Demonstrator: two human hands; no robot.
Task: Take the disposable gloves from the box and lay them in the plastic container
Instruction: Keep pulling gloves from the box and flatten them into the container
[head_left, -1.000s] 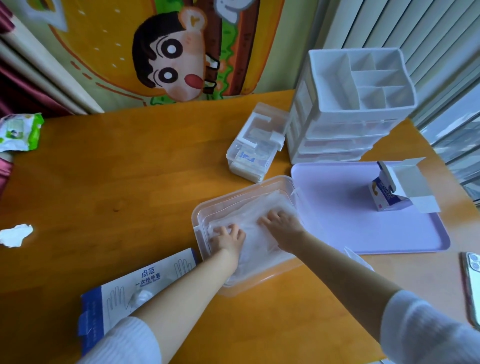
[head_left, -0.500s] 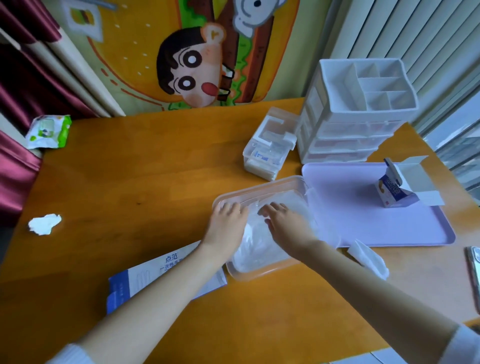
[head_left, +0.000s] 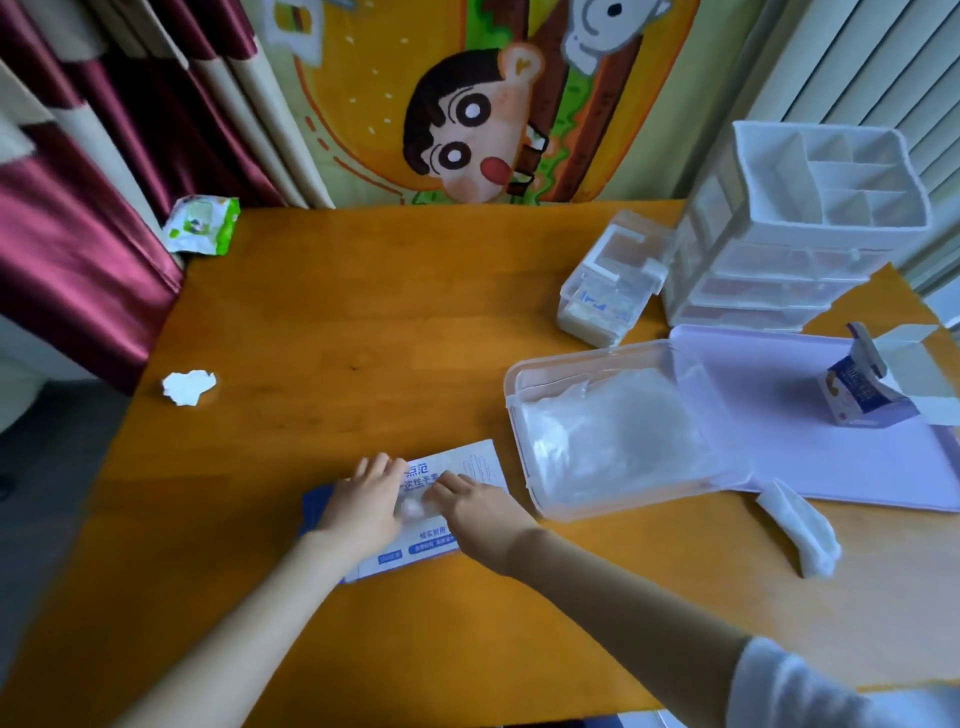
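Observation:
The flat white and blue glove box lies on the wooden table near me. My left hand rests on its left half and holds it down. My right hand is on its right half, with the fingertips pinching a small tuft of clear glove at the box's opening between the two hands. To the right stands the clear plastic container, open, with a heap of clear gloves lying inside it.
A purple tray with a small open carton adjoins the container. Behind stand a white drawer organiser and a small clear box. A white plastic piece, a crumpled tissue and a wipes pack lie around.
Both hands have left the container, where they were pressing the gloves down, and moved left and toward me onto the glove box. The camera has also turned left.

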